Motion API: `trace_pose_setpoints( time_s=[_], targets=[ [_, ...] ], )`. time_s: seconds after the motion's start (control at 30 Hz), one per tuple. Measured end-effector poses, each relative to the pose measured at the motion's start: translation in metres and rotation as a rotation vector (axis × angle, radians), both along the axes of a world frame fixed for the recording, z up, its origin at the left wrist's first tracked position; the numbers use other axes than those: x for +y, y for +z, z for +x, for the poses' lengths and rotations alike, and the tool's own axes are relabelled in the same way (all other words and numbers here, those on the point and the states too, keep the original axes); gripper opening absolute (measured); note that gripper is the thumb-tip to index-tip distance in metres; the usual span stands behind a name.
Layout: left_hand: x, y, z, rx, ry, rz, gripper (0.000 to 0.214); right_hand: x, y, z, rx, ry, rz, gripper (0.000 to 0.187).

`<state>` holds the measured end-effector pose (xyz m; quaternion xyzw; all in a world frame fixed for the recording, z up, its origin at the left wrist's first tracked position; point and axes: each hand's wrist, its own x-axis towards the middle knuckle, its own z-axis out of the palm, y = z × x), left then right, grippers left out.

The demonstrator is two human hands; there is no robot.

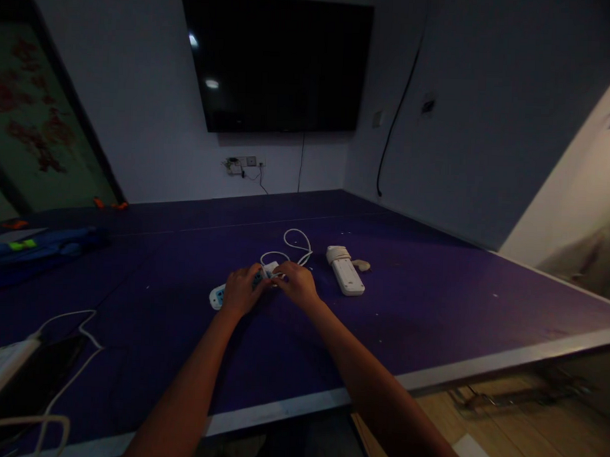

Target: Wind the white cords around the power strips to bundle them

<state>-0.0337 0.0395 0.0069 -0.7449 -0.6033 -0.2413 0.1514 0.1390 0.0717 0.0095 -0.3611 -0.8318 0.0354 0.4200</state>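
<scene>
A white power strip with blue socket faces lies on the purple table, running left to right under my hands. My left hand is closed over its middle and grips it. My right hand pinches the white power cord at the strip's right end. Beyond my hands the loose cord makes loops on the table. To the right of them, a second white power strip lies face down with its cord wound around its far end. Its plug rests beside it. My fingers hide part of the first strip.
At the near left lie a dark flat device, a white box-like object and a white cable. Folded blue cloth sits farther back. A television hangs on the wall above outlets. The table's pale edge runs nearest me.
</scene>
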Motion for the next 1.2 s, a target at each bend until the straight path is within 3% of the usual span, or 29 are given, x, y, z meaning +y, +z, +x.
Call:
trace_pose_setpoints(
  time_s=[0.17,0.5,0.7,0.8,0.93,1.03,1.2],
  targets=[
    [0.001,-0.004,-0.003,-0.003,-0.085,-0.020,0.068,0.002,0.005,0.001,0.042,0.107,-0.065,0.011],
    [-0.003,-0.004,0.002,0.044,-0.138,-0.021,0.069,0.006,0.008,0.001,0.064,0.282,-0.131,0.008],
    [-0.005,-0.004,0.004,0.068,-0.168,-0.044,0.062,0.002,0.009,0.001,-0.016,0.185,-0.114,0.016],
    [-0.004,-0.002,0.002,0.015,-0.134,-0.028,0.067,0.005,0.009,0.005,0.138,0.130,-0.200,0.026],
    [-0.004,0.000,-0.001,0.006,-0.083,-0.034,0.072,0.015,0.009,0.013,0.385,0.299,-0.379,0.025],
    [-0.005,0.000,0.000,-0.002,-0.128,-0.047,0.070,0.019,0.008,0.014,0.469,0.362,-0.458,0.024],
    [-0.009,0.000,0.009,0.027,-0.248,-0.030,0.068,0.020,0.006,0.013,0.560,0.331,-0.541,0.027]
  ],
)
